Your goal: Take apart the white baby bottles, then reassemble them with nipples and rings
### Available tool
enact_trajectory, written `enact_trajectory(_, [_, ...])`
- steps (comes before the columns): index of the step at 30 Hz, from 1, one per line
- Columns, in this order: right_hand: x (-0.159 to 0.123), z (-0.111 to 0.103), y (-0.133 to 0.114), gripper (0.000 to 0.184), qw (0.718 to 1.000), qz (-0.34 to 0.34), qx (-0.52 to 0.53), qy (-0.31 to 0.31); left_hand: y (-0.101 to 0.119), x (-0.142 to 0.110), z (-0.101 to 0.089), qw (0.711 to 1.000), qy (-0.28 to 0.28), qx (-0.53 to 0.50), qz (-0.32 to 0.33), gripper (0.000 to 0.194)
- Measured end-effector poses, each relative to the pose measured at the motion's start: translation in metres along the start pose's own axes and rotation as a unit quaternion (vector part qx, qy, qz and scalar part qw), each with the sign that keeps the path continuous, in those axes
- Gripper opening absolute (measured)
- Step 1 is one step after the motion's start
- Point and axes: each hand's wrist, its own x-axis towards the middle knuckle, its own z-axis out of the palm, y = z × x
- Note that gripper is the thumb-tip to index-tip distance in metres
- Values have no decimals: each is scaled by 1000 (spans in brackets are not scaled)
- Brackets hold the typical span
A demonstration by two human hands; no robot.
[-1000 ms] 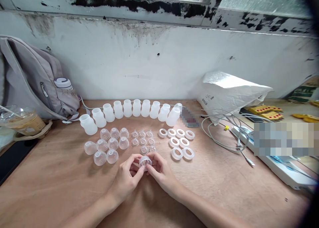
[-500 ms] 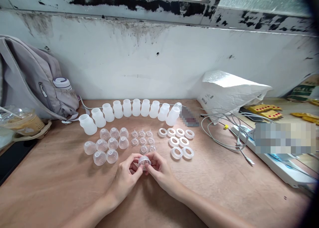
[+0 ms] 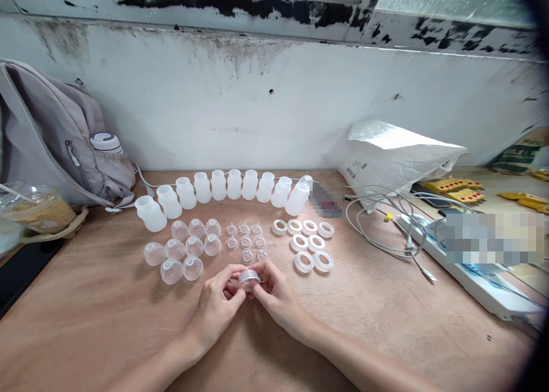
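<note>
Between my left hand (image 3: 221,295) and my right hand (image 3: 277,295) is a translucent bottle collar ring (image 3: 249,276), pinched from both sides by thumbs and fingers. Something clear shows below its rim, perhaps a nipple, but my fingers partly hide it. Just beyond my hands lie several clear silicone nipples (image 3: 246,242) in rows. To their right are several white collar rings (image 3: 303,262), flat on the table. Several clear domed caps (image 3: 171,271) stand to the left. Behind everything, several frosted baby bottles (image 3: 218,185) form a curved row, open ends up.
A grey backpack (image 3: 55,135) and an iced drink cup (image 3: 38,209) stand at the left, by a black phone (image 3: 26,272). On the right are a white bag (image 3: 386,158), coiled cables (image 3: 381,226) and a white power strip (image 3: 476,289).
The collar ring has tilted in my fingers, so its ribbed side now shows more than its opening. Both hands stay in nearly the same place.
</note>
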Motion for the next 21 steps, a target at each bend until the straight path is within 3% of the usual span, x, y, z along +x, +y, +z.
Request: enact_trajectory(21, [1,5,-6,7,1000,-5,5,7,5,-1,4,998,28,51,-6,15])
